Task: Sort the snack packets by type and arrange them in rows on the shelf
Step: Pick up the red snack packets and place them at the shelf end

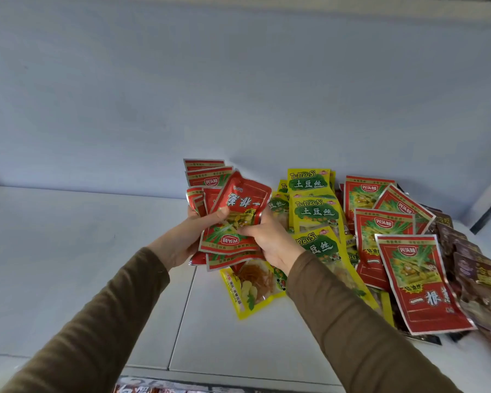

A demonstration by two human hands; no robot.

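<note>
Several red snack packets fanned in my left hand and right hand, both gripping, left of the yellow TuDouSi packets; light, slick foil, best pinched at sealed edges.

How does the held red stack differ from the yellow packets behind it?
The red stack is gripped off the shelf by the left hand and right hand; the yellow packets rest on the shelf, untouched. The red stack's print faces mixed ways, some upside down; the yellow packets read upright, overlapping in a line. Both are flat foil snack packets.
</note>
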